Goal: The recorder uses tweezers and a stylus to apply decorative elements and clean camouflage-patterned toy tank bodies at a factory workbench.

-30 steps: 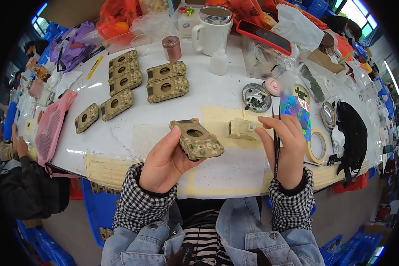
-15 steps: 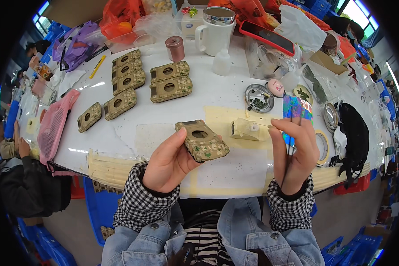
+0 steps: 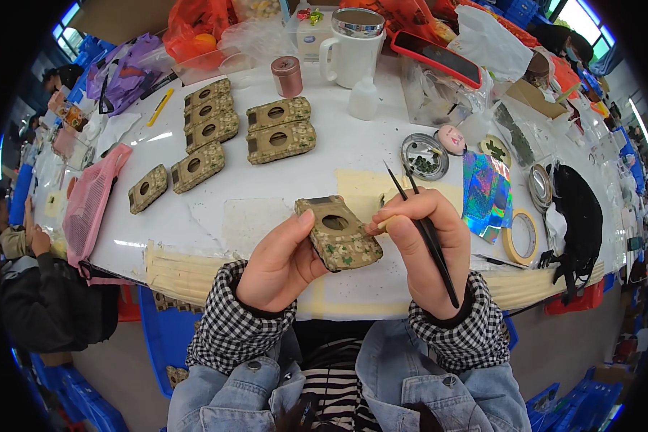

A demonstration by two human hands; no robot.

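My left hand [image 3: 279,266] is gripping a camouflaged hull [image 3: 343,241]; right of the hull, my right hand [image 3: 420,263] is clasping black tweezers [image 3: 438,255].

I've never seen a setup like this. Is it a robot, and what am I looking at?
There's no robot: these are a person's two bare hands, seen from a wide fisheye camera worn on the head, looking down. That lens makes straight edges bend.

The left hand holds a camouflage-patterned block with a round hole. The right hand, close beside it, holds slim black tweezers.

On the white table lie seven similar blocks, a white mug with a silver rim, a round metal dish of dark bits and a tan tape roll.
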